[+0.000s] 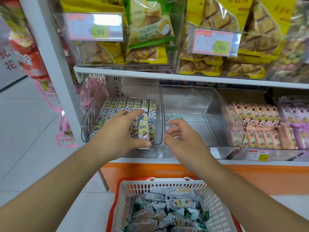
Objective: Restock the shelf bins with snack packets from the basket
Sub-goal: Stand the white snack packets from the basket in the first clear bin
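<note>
My left hand [120, 131] reaches into the left clear bin [86, 126] and grips a yellow-and-white snack packet [143, 129], fingers at its far end and thumb at its near end. The packet stands among rows of the same packets [117, 104]. My right hand [182, 138] hovers over the front of the middle clear bin [207, 104] with loosely curled fingers and holds nothing. Just beyond its fingertips a single green packet [175, 116] lies in that bin. Below me, the white basket with a red rim [117, 208] holds several mixed packets [167, 213].
The bin to the right holds pink packets [260, 126], with purple ones [299, 124] beyond. The upper shelf [150, 73] carries bins of yellow biscuit bags with price tags [95, 27]. An orange shelf base [267, 178] sits behind the basket. Tiled floor [25, 131] lies at the left.
</note>
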Motion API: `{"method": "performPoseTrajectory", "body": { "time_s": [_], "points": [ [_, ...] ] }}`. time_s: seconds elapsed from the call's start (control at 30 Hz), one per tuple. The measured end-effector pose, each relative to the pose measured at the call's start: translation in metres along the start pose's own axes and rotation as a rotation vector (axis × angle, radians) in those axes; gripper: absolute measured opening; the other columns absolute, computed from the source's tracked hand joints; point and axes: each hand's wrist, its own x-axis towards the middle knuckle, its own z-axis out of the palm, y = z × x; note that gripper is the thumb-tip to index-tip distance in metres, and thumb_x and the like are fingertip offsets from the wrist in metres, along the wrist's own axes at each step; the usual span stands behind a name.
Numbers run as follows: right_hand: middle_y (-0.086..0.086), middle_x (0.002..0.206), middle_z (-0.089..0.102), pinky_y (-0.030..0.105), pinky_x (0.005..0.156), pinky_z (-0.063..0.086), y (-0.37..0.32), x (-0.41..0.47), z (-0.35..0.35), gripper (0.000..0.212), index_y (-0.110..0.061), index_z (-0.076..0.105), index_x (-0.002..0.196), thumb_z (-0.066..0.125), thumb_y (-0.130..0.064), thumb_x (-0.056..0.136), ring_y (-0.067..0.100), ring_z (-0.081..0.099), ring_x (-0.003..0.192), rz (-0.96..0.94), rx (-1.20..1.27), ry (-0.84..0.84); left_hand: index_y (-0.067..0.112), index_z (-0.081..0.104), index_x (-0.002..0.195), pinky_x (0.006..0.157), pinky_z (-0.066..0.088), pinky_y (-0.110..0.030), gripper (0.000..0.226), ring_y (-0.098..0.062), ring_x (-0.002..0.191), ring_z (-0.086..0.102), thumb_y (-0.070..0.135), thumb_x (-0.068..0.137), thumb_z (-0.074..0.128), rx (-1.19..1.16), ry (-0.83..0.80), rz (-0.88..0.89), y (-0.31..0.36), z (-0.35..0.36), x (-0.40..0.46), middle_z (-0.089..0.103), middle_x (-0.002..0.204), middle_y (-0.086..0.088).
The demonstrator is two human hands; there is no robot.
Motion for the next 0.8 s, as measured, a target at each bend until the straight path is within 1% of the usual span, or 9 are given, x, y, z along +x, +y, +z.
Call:
{"method": "performPoseTrajectory", "body": {
  "time_s": [0.07, 0.1, 0.2, 0.27, 0.4, 0.5, 0.6, 0.67, 0.8],
  "points": [
    [-0.014, 0.124, 0.06, 0.022, 0.092, 0.045, 0.01, 0.0, -0.002, 0.043, -0.036, 0.048, 0.141, 0.064, -0.034, 0.101, 0.005, 0.056, 0.113, -0.003, -0.074, -0.019, 0.04, 0.033, 0.158, 0.112, 0.041, -0.038, 0.109, -0.021, 0.136, 0.044, 0.068, 0.065, 0.084, 0.016, -0.014, -0.003, -0.004, 0.008, 0.013, 0.041, 0.147, 0.004],
    [-0.014, 0.127, 0.058, 0.022, 0.091, 0.046, 0.014, -0.001, -0.003, 0.044, -0.035, 0.046, 0.142, 0.064, -0.034, 0.102, 0.005, 0.056, 0.113, 0.009, -0.092, -0.037, 0.038, 0.034, 0.158, 0.115, 0.039, -0.04, 0.109, -0.021, 0.14, 0.039, 0.068, 0.065, 0.083, 0.023, -0.023, 0.003, -0.006, 0.012, 0.02, 0.038, 0.149, 0.005],
    [-0.015, 0.13, 0.055, 0.01, 0.069, 0.047, 0.021, 0.0, 0.0, 0.044, -0.036, 0.045, 0.142, 0.063, -0.034, 0.102, -0.002, 0.059, 0.097, 0.049, -0.111, -0.089, 0.037, 0.035, 0.157, 0.119, 0.032, -0.046, 0.106, -0.025, 0.143, 0.028, 0.072, 0.068, 0.079, 0.077, -0.079, -0.005, -0.013, 0.025, 0.036, 0.032, 0.153, 0.005],
    [-0.016, 0.129, 0.054, 0.008, 0.064, 0.046, 0.026, 0.001, 0.002, 0.044, -0.038, 0.045, 0.141, 0.063, -0.036, 0.101, -0.005, 0.058, 0.096, 0.042, -0.134, -0.099, 0.04, 0.031, 0.158, 0.12, 0.028, -0.047, 0.102, -0.028, 0.144, 0.025, 0.074, 0.073, 0.075, 0.125, -0.131, -0.051, -0.018, 0.031, 0.043, 0.027, 0.158, 0.003],
    [-0.016, 0.127, 0.054, 0.01, 0.07, 0.039, 0.03, 0.004, 0.006, 0.044, -0.039, 0.045, 0.139, 0.065, -0.039, 0.099, -0.007, 0.052, 0.105, 0.026, -0.145, -0.099, 0.046, 0.019, 0.161, 0.122, 0.019, -0.048, 0.097, -0.029, 0.148, 0.016, 0.075, 0.081, 0.066, 0.148, -0.216, -0.111, -0.029, 0.036, 0.046, 0.018, 0.163, 0.005],
    [-0.016, 0.127, 0.055, 0.009, 0.069, 0.038, 0.031, 0.006, 0.007, 0.044, -0.039, 0.045, 0.137, 0.066, -0.039, 0.098, -0.007, 0.052, 0.104, 0.03, -0.148, -0.096, 0.048, 0.014, 0.161, 0.123, 0.014, -0.049, 0.093, -0.028, 0.15, 0.008, 0.073, 0.086, 0.063, 0.179, -0.242, -0.134, -0.027, 0.036, 0.046, 0.01, 0.166, 0.008],
    [-0.015, 0.126, 0.055, 0.01, 0.07, 0.039, 0.032, 0.006, 0.007, 0.046, -0.038, 0.046, 0.139, 0.066, -0.039, 0.098, -0.003, 0.054, 0.106, 0.032, -0.154, -0.099, 0.046, 0.007, 0.162, 0.125, 0.004, -0.051, 0.091, -0.029, 0.155, -0.005, 0.074, 0.09, 0.056, 0.208, -0.29, -0.156, -0.024, 0.036, 0.045, -0.002, 0.17, 0.01],
    [-0.015, 0.126, 0.055, 0.01, 0.074, 0.038, 0.032, 0.006, 0.008, 0.047, -0.037, 0.046, 0.14, 0.066, -0.037, 0.098, -0.001, 0.054, 0.109, 0.029, -0.159, -0.1, 0.046, 0.003, 0.163, 0.126, -0.003, -0.052, 0.092, -0.027, 0.156, -0.01, 0.076, 0.09, 0.051, 0.23, -0.309, -0.169, -0.024, 0.035, 0.044, -0.008, 0.17, 0.011],
    [-0.014, 0.124, 0.055, 0.02, 0.087, 0.043, 0.033, 0.006, 0.009, 0.047, -0.035, 0.047, 0.139, 0.068, -0.035, 0.097, 0.002, 0.055, 0.111, 0.022, -0.176, -0.096, 0.045, -0.001, 0.162, 0.125, -0.006, -0.05, 0.09, -0.023, 0.156, -0.015, 0.078, 0.092, 0.044, 0.25, -0.33, -0.179, -0.024, 0.034, 0.041, -0.011, 0.171, 0.012]
  ]
}}
